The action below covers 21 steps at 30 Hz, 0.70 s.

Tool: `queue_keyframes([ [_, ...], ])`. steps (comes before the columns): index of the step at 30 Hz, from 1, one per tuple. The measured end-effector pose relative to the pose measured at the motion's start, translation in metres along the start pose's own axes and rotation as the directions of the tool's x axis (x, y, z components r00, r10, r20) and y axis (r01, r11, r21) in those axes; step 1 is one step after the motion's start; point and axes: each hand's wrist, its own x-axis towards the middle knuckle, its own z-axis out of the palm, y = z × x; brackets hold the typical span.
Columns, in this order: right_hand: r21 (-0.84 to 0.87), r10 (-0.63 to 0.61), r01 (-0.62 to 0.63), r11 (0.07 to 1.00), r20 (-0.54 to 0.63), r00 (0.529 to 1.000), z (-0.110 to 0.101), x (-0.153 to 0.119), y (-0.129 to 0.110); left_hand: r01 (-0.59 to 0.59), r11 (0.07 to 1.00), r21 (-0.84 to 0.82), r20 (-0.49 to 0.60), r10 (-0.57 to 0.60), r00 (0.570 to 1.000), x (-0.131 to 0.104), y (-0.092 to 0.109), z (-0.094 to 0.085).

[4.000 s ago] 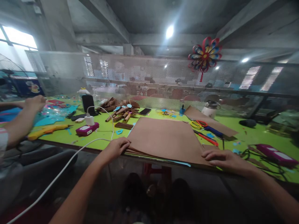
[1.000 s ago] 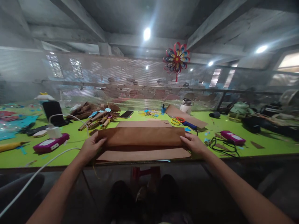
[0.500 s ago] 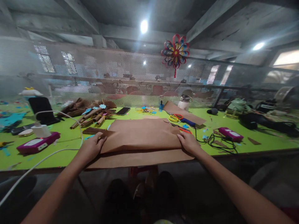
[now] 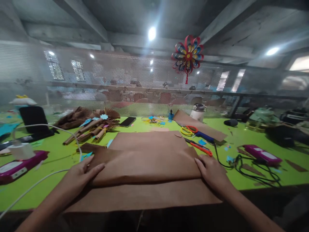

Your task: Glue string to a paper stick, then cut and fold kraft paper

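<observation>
A large sheet of brown kraft paper (image 4: 147,162) lies in front of me, bent over itself so that a fold runs across it. Its lower layer comes past the front edge of the table. My left hand (image 4: 83,172) grips the paper at its left side, thumb on top and the other fingers mostly hidden beneath. On the opposite side, my right hand (image 4: 212,170) pinches the right edge, with its thumb against the top layer. Scissors with orange handles (image 4: 191,129) and a tool with a red-orange handle (image 4: 201,147) lie just beyond the right hand.
Rolled brown paper pieces (image 4: 96,130) and a phone (image 4: 127,121) lie at the back left. Purple power strips (image 4: 20,169) flank the work, with a white cable on the left and a tangled black cable (image 4: 256,170) on the right. A white bottle (image 4: 197,111) stands behind.
The paper and both hands appear larger and lower as my view comes closer. Both hands keep hold of the paper's sides, and the fold still lies across it.
</observation>
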Motion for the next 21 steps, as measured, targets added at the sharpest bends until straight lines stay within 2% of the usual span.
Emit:
queue_keyframes([
  [5,-0.153,0.041,-0.027,0.988,0.089,0.995,-0.005,0.005,-0.009,0.007,0.970,0.242,0.026,-0.014,1.000,0.009,-0.009,0.014],
  [8,-0.219,0.023,0.011,0.976,0.153,0.988,-0.010,0.009,-0.009,-0.010,0.931,0.365,0.093,-0.026,0.995,0.008,-0.008,0.015],
  [11,-0.251,-0.022,0.069,0.965,0.186,0.982,-0.011,0.012,-0.005,-0.014,0.891,0.454,0.128,-0.049,0.990,0.002,-0.005,0.014],
  [14,-0.249,-0.048,0.103,0.963,0.217,0.975,-0.009,0.015,-0.001,0.008,0.844,0.537,0.118,-0.085,0.989,-0.001,0.000,0.012],
  [17,-0.252,-0.027,0.096,0.963,0.264,0.964,-0.006,0.019,0.000,0.008,0.801,0.599,0.120,-0.100,0.988,0.001,0.004,0.011],
  [21,-0.327,0.012,0.094,0.940,0.307,0.952,-0.002,0.024,0.000,-0.062,0.753,0.655,0.193,-0.087,0.977,0.010,0.006,0.013],
])
